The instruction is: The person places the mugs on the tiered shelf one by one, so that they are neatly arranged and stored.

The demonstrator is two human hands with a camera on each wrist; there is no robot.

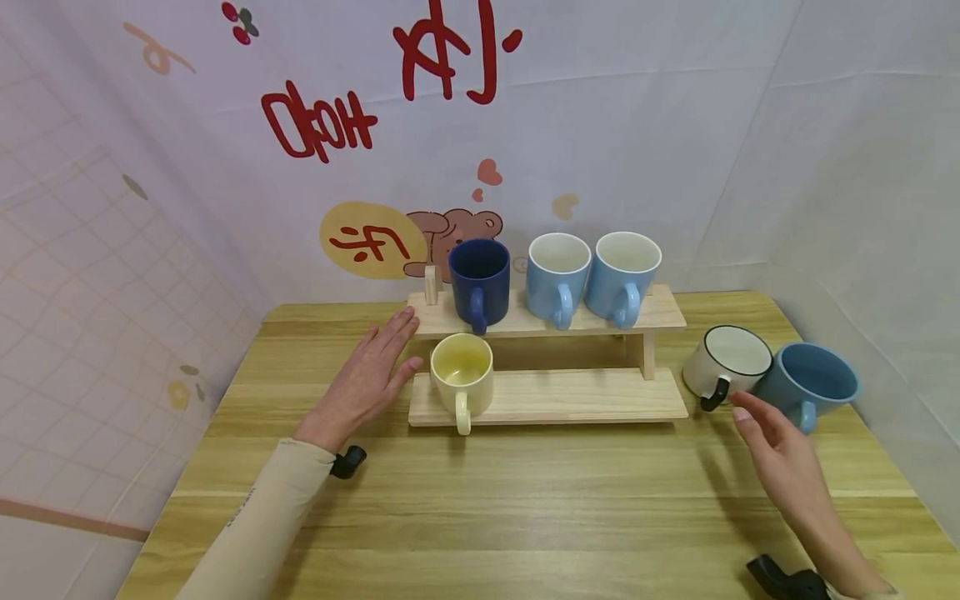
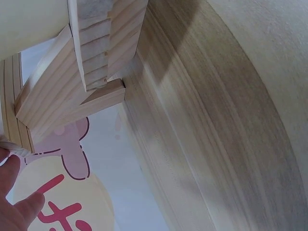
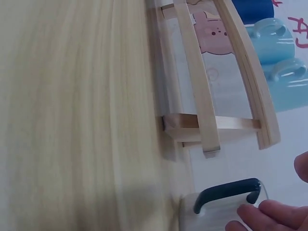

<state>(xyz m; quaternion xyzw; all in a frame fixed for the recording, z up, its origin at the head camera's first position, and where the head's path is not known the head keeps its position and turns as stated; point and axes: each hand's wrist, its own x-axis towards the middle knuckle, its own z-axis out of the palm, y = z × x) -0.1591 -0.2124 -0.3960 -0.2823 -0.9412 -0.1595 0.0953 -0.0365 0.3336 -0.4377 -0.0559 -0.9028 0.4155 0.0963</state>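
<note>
A two-tier wooden rack (image 1: 577,396) stands near the back of the table. My left hand (image 1: 363,379) is at its left end, fingers straight and fingertips at the upper board's edge. On the lower board sits a yellow mug (image 1: 474,396), close to that hand. The upper board carries a navy mug (image 1: 495,296) and two light blue mugs, one in the middle (image 1: 543,287) and one at right (image 1: 609,287). Right of the rack, my right hand (image 1: 787,462) hovers by the black handle of a white mug (image 1: 701,371), fingers loosely bent, gripping nothing.
A grey-blue mug (image 1: 817,375) stands right beside the white mug, near the table's right edge. The wooden table (image 1: 525,508) stretches in front of the rack. Behind it hangs a white cloth (image 1: 637,133) with red characters and a cartoon bear.
</note>
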